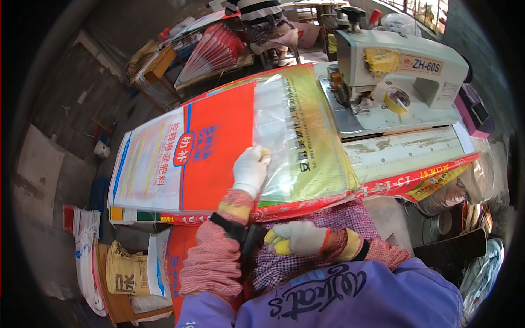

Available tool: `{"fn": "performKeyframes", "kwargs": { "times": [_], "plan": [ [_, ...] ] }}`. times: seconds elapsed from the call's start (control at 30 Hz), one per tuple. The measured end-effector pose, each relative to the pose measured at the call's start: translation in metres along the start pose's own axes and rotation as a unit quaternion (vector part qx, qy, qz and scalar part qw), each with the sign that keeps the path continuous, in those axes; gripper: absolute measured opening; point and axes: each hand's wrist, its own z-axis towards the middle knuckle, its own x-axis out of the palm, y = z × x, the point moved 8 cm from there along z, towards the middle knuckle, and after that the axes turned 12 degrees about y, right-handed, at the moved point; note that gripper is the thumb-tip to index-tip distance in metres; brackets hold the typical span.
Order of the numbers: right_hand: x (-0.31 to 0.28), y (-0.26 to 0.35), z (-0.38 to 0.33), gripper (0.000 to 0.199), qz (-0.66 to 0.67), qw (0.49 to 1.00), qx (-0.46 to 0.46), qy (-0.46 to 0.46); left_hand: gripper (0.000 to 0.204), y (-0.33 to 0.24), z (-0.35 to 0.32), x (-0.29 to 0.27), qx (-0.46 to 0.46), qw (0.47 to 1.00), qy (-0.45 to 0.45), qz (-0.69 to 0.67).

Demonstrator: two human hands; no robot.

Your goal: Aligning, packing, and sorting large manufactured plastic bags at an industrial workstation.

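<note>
Gloved right hand: loosely curled at the lap, holding nothing visible.
Left hand: fingers together, pressed flat on the clear liner.
Woven sack: orange-white, top of the stack, just left of the sewing machine.
Advice: keep the palm flat; smooth the liner before aligning the edges.
Far: a seated person.

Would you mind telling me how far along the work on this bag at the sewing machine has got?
Done: a printed woven bag lies flat on the stack, with a clear liner spread over its right part. In hand: the left hand, gloved, presses on the liner's edge, while the right hand rests near the lap. Left: the bag is not yet under the sewing machine head; no stitching is visible.
</note>
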Motion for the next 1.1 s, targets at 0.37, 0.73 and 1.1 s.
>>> {"fn": "performKeyframes", "kwargs": {
  "times": [0.37, 0.73, 1.1],
  "plan": [
    [-0.071, -0.021, -0.004, 0.033, 0.497, 0.837, 0.017, -0.230, 0.007, -0.048, -0.131, -0.047, 0.166, 0.984, 0.061, 0.035],
    [-0.071, 0.019, 0.010, 0.023, 0.249, 0.928, -0.027, -0.277, 0.021, -0.012, -0.122, -0.063, -0.015, 0.977, 0.078, -0.197],
    [-0.139, 0.038, -0.034, 0.014, -0.364, 0.830, 0.290, -0.308, 0.005, 0.049, -0.120, -0.173, 0.044, 0.829, -0.178, -0.529]
  ]
}}
